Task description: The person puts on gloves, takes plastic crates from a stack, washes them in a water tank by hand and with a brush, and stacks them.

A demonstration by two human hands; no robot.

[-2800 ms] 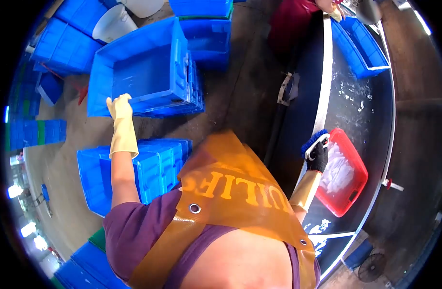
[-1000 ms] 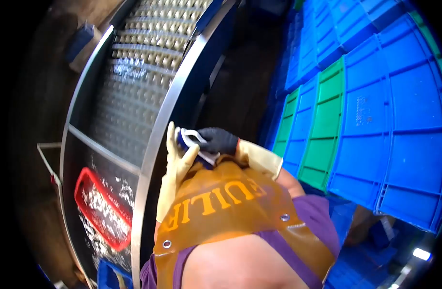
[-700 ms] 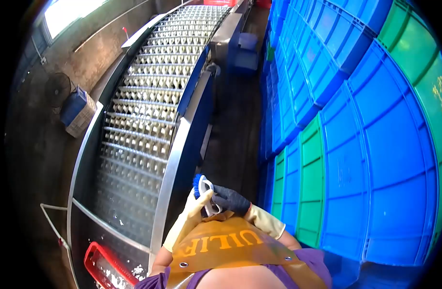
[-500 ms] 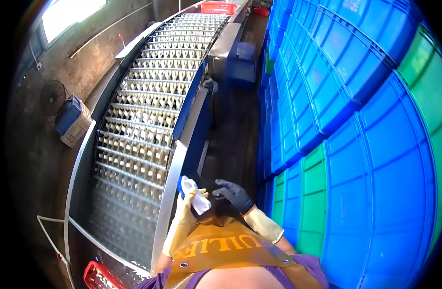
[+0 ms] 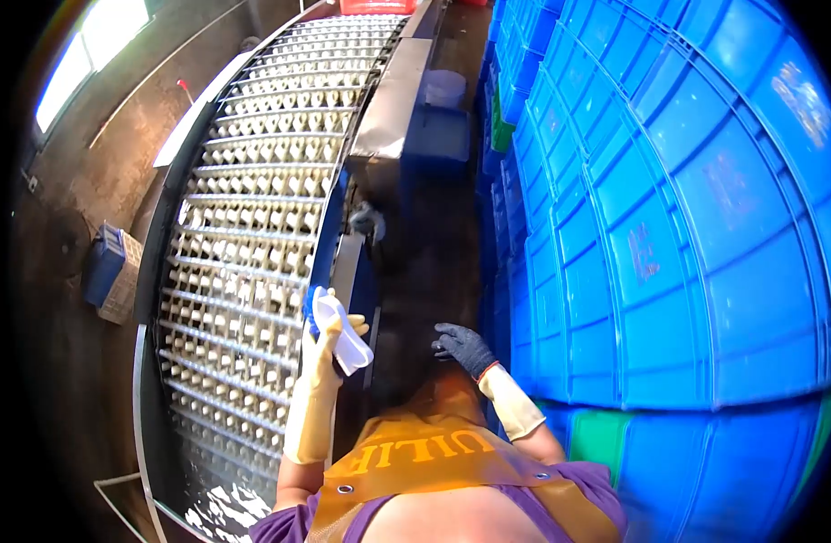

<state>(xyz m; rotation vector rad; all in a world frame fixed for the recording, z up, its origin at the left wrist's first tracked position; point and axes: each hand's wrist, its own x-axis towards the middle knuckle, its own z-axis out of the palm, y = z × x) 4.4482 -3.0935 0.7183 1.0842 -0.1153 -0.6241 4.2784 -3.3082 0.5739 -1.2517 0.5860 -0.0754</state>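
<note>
Workroom [image 5: 90, 172] lined with blue crates [image 5: 596, 271], contents hidden; trough [image 5: 141, 407] holds water [image 5: 224, 509]; left hand [image 5: 321, 355] grips brush [image 5: 345, 340], right hand [image 5: 466, 348] loosely spread.

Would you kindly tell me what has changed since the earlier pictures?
The brush passed from the right hand to the left hand, which was first on a blue crate's rim. The right hand let go and is now empty. The view turned, then moved forward along the conveyor. Since that turn, the stacked crates have stayed on the right.
</note>
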